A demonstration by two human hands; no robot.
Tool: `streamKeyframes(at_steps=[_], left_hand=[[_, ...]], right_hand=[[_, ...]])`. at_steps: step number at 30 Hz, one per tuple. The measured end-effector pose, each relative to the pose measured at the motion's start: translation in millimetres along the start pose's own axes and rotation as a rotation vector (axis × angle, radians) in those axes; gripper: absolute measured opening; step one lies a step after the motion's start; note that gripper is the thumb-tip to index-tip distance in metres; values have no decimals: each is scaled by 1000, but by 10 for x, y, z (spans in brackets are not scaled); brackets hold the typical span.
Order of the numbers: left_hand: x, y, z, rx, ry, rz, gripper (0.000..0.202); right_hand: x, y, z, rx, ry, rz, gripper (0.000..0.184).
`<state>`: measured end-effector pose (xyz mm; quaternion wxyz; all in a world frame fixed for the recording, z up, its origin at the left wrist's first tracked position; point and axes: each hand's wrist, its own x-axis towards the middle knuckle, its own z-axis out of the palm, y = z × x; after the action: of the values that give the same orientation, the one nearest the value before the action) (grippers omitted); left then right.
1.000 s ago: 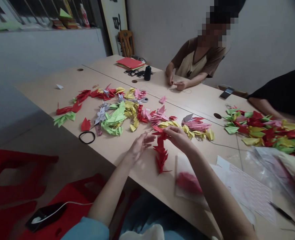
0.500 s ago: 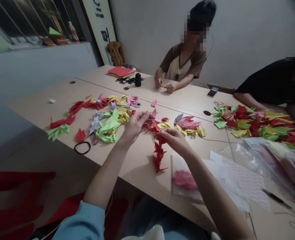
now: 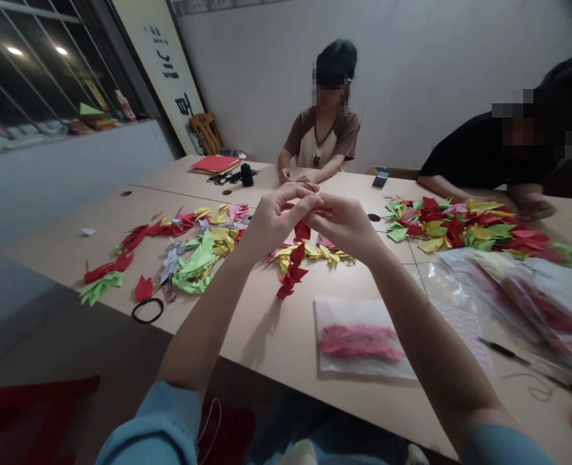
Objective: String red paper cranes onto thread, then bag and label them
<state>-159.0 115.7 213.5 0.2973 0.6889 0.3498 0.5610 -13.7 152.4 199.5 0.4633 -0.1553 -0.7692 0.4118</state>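
My left hand (image 3: 282, 218) and my right hand (image 3: 348, 223) meet above the table, both closed in a pinch with fingertips touching. A thin dark thread (image 3: 311, 187) shows at my left fingers. Below the hands hangs a string of red folded paper cranes (image 3: 293, 272), its lower end close to the tabletop. My right fingers are at its top, partly hidden behind the knuckles. Beyond it lie yellow paper cranes (image 3: 334, 257) and, to the left, a heap of green ones (image 3: 199, 261).
Several strung cranes (image 3: 453, 226) lie at right, near a person in black (image 3: 480, 148). Another person (image 3: 322, 139) sits across the table. A clear bag with pink paper (image 3: 358, 342), a black pen-like tool (image 3: 503, 349), a black ring (image 3: 147, 310) and a thread spool (image 3: 246, 174) lie about.
Both hands have risen and come together at the fingertips, lifting the string of red paper cranes. The camera view has shifted, and the person across has turned their head.
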Motion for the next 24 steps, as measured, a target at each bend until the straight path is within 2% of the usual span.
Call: streamKeyframes(at_steps=[5, 9, 11, 15, 21, 24], left_hand=[[112, -1, 228, -241, -19, 73, 25], [98, -166, 474, -507, -29, -69, 46], [61, -243, 601, -526, -97, -140, 47], [-26, -288, 837, -498, -247, -136, 34], [-121, -266, 1132, -536, -272, -219, 19], [-119, -266, 1241, -644, -240, -263, 29]], right_hand=[[-26, -267, -283, -97, 45, -56, 28], [-110, -428, -482, -137, 136, -61, 24], [-160, -470, -569, -162, 197, -54, 20], [-278, -497, -738, -200, 272, -13, 17], [-503, -538, -951, -134, 306, 40, 25], [-618, -557, -1001, -98, 295, 49, 26]])
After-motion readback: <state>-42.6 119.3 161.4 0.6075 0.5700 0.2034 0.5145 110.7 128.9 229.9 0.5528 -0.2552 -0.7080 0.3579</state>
